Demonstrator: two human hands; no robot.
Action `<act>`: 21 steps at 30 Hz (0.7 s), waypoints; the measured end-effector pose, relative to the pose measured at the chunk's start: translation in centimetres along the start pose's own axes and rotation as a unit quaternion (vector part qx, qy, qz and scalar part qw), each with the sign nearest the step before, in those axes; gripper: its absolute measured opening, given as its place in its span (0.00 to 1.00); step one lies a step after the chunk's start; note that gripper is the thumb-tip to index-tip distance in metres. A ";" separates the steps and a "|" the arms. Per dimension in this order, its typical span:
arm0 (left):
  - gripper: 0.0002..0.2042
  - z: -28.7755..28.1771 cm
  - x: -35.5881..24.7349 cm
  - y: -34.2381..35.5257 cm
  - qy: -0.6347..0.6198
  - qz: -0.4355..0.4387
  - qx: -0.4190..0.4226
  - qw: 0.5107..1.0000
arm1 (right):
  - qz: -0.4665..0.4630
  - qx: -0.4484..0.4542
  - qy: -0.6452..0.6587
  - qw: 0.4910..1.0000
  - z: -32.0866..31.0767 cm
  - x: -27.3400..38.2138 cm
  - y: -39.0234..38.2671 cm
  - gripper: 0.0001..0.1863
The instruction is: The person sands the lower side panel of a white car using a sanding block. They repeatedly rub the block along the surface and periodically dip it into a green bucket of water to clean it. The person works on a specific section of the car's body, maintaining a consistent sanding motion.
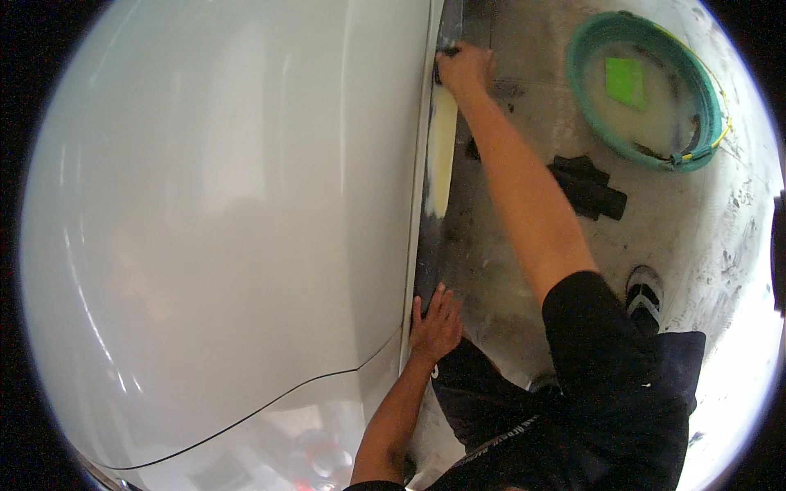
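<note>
My left hand [436, 326] lies with outstretched fingers on the dark lower sill [427, 254] of a white car, and nothing is in it. Farther along the same sill, my right hand [468, 69] is closed around a small dark pad [448, 52], pressed against the sill's surface. Its exact kind is mostly hidden by the fingers. Between the two hands runs a long pale yellow patch of filler [443, 155], smeared whitish at its near end. The white car body panel [229, 188] fills the left side, just beside both hands.
On the floor at the far right stands a green tub [580, 90] of cloudy water with a bright green square piece [625, 82] in it. A yellow cord [725, 106] runs along its rim. A black crumpled thing [589, 188] lies nearer, beyond my shoe [645, 296].
</note>
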State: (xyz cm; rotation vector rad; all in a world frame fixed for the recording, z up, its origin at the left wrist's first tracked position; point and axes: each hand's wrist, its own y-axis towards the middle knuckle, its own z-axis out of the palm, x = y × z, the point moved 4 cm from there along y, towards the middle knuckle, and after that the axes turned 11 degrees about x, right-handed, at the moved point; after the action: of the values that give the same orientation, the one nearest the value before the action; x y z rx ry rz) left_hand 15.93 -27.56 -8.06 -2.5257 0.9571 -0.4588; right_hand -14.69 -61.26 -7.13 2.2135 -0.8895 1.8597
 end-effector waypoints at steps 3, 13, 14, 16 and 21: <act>0.17 -0.1 0.2 0.1 -0.016 0.005 -0.025 1.000 | -0.036 -0.006 -0.029 0.999 0.2 -0.3 -0.5 0.23; 0.17 -0.2 0.1 -0.1 0.000 0.009 -0.015 1.000 | -0.044 -0.003 -0.007 0.999 2.9 -2.5 0.3 0.21; 0.17 -0.4 0.0 -0.1 0.020 0.012 -0.023 0.999 | -0.059 -0.015 -0.020 0.998 4.0 -3.8 -2.6 0.20; 0.17 -0.7 -0.1 0.1 0.038 0.013 -0.026 0.999 | -0.094 -0.059 -0.006 0.994 5.7 -5.9 -9.9 0.18; 0.16 -1.3 -0.2 0.0 0.034 0.003 -0.008 0.999 | -0.048 0.001 0.014 0.999 5.0 -5.6 -19.4 0.16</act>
State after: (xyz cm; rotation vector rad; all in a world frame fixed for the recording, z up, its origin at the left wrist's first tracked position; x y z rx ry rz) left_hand 15.24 -27.73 -6.94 -2.5355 0.9978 -0.5386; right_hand -1.04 -45.56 -8.18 2.1840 -0.7622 1.8440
